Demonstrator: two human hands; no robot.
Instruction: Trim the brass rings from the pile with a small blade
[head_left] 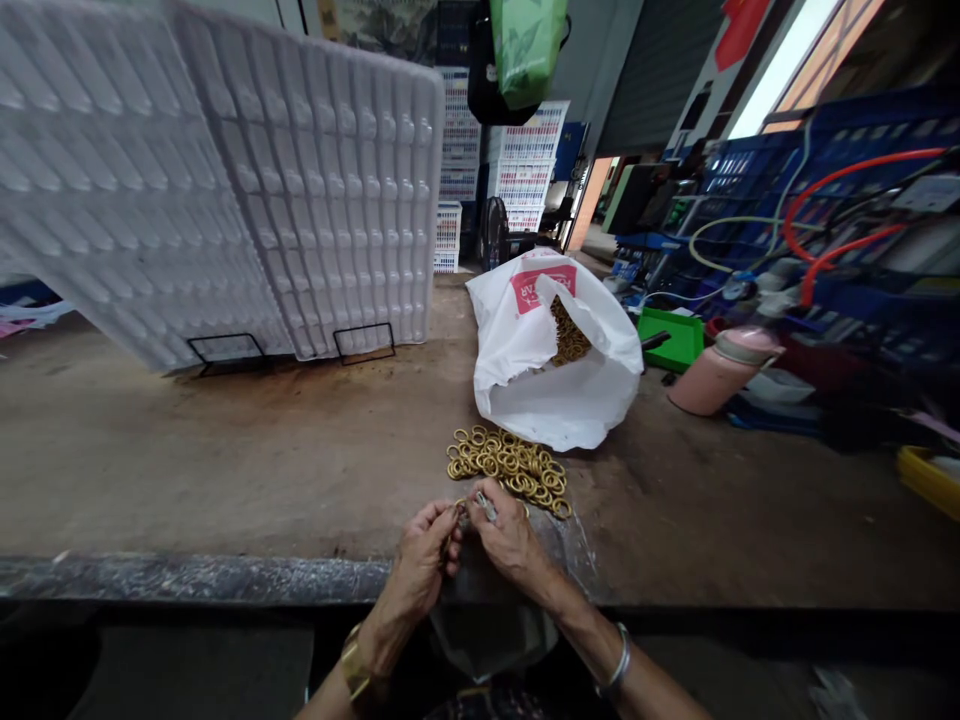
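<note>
Close together at the table's front edge, both hands meet below a pile of brass-coloured rings (517,463). My left hand (422,556) has its fingers closed on a brass ring (460,504), and more brass-coloured pieces seem to sit in its curled fingers. A small silvery metal piece (487,506) is in the closed fingers of my right hand (514,543), right beside the ring. Its exact kind is too small to make out. Behind the pile, a torn white sack (517,345) lies with its mouth towards me and more rings inside.
Two white moulded plastic trays (337,190) lean upright on black wire stands (364,342) at the left. On the right are a pink bottle (720,372), a green tray (671,338) and a yellow bin (930,480). White crates (529,150) are stacked at the back.
</note>
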